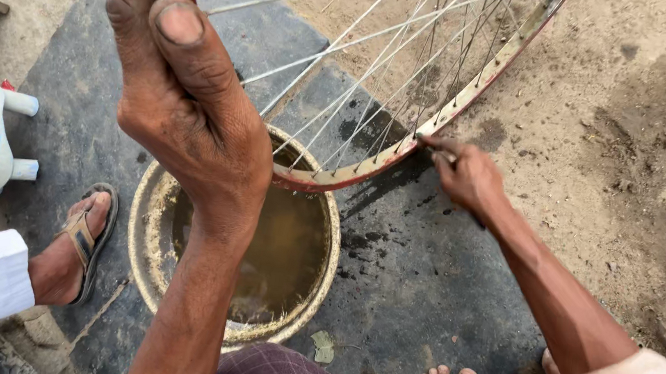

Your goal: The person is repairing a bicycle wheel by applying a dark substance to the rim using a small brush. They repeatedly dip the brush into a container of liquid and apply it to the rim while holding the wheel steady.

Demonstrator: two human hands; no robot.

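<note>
Dirt ground [648, 96], water basin [150, 217] under wheel rim [475, 86]

A dark rubber mat [421, 287] lies on the sandy ground [647, 104]. Near the mat's middle sits a round metal basin [149, 225] of muddy water, a dry leaf [323, 346] just beside its near rim. Wet black stains mark the mat past the basin's far rim.

L hand [185, 105] gripping wheel rim [475, 86], R hand [466, 176] pinching rim edge, water basin [150, 217] below
</note>
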